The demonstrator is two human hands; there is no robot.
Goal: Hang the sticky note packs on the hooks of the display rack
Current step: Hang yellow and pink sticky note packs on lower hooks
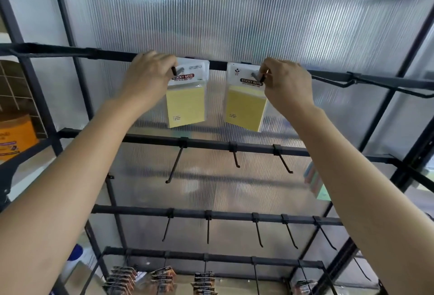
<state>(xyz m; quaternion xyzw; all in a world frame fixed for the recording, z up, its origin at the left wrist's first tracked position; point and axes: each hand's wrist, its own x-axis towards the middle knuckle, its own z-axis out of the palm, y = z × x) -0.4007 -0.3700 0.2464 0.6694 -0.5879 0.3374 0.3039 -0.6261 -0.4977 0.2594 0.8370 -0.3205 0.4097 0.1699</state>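
Bright, even backlight thru translucent ribbed plastic back panel point(234, 12); soft glare patches up top. Hardly any shadows. Wide-angle bowing of black metal rack bars point(70, 51) twd edges. Centre fairly sharp; dark hanging packs point(164, 277) at btm & pastel pack point(314, 182) at rt blurred.

Two packs hang just under the top crossbar point(70, 51), and each header card reads "STICKY NOTE" in white capitals on a dark red banner. On the left sticky note pack point(186, 99) the words show whole. On the right sticky note pack point(245, 106) the right hand point(287, 83) partly covers the last letter. The fine print under each banner, the bullet lines low on the yellow pads and a red logo are too small to read. Lettering on the orange tub point(16, 135), below the crossbar's left end, is blurred.
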